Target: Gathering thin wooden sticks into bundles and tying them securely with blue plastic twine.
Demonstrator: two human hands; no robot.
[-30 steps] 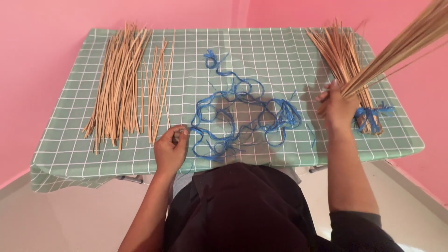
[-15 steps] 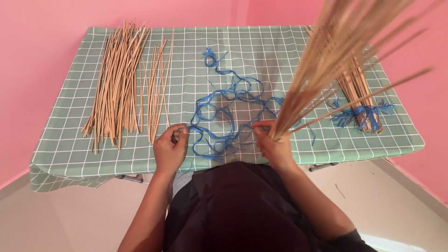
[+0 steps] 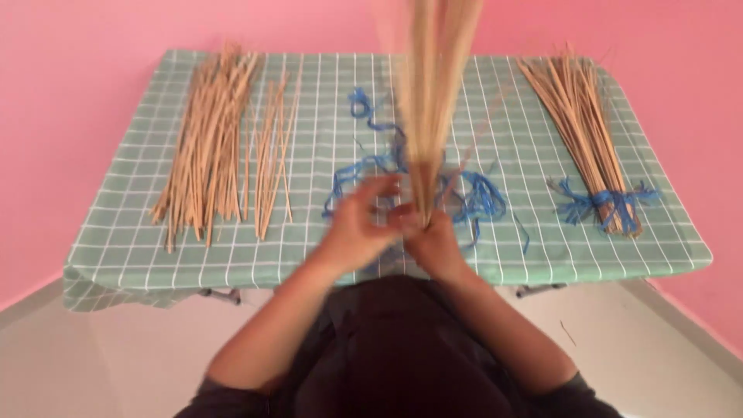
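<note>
The right hand (image 3: 435, 241) is closed around the lower end of a bunch of thin tan sticks (image 3: 430, 101), which stands almost upright in front of the person, over the middle of the table. The left hand (image 3: 357, 224) is just beside it and touches the same lower end; the picture is blurred there, so I cannot tell if its fingers are closed on the sticks or on a piece of string. Under both hands lies a loose tangle of blue string (image 3: 472, 193) on the green checked tablecloth (image 3: 131, 232). The step in hand seems to be gathering the bunch at its base to bind it. The next move probably calls for a firm grip of one hand on the sticks while the other takes a string around them. At the right lies a finished bundle (image 3: 584, 131) bound with blue string, well apart. At the left lie loose sticks (image 3: 209, 147).
</note>
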